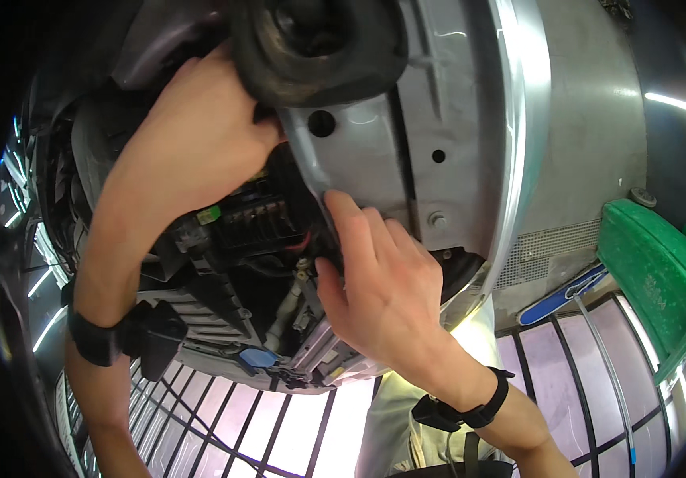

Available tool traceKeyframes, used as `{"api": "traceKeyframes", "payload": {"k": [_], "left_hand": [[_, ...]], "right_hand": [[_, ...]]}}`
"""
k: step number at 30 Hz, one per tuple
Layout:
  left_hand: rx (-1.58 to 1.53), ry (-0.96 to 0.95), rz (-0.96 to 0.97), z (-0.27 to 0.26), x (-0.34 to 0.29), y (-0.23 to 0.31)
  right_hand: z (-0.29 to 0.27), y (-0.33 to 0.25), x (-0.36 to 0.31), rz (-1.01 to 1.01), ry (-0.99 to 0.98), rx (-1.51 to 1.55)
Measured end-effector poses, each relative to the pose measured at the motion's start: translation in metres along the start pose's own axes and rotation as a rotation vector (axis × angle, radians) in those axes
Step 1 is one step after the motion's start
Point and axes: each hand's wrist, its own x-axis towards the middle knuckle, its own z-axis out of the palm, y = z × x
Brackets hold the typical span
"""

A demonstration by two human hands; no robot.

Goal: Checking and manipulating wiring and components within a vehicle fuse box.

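I lean over a car's open engine bay. My left hand (215, 119) reaches deep into it at the upper left, beside a dark round part (335, 84). Its fingers go down out of sight, so what they touch is hidden. My right hand (391, 291) lies with its fingers stretched out over the edge of a grey metal body panel (367, 163). The thumb stands apart, and nothing shows in this hand. Between the two hands sits a black fuse box (259, 227) with a small green piece (209, 215) on it.
A bolt (437, 219) sticks up from the panel, near my right fingers. The silver fender (530, 72) curves along the right. Beyond it stand a green plastic bin (654, 267) and a blue flat mop head (558, 296). A blue cap (259, 358) sits at the bay's near edge.
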Motion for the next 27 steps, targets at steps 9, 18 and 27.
{"api": "traceKeyframes", "payload": {"k": [9, 18, 27], "left_hand": [[0.176, -0.015, 0.223, -0.007, -0.001, -0.017], [0.200, -0.435, -0.259, -0.045, 0.005, 0.020], [0.099, -0.297, 0.072, -0.042, -0.001, 0.015]], "right_hand": [[0.030, -0.053, -0.007, 0.092, -0.005, 0.354], [0.028, -0.041, 0.008, 0.157, -0.199, 0.399], [0.044, -0.050, -0.006, 0.194, -0.153, 0.316]]}}
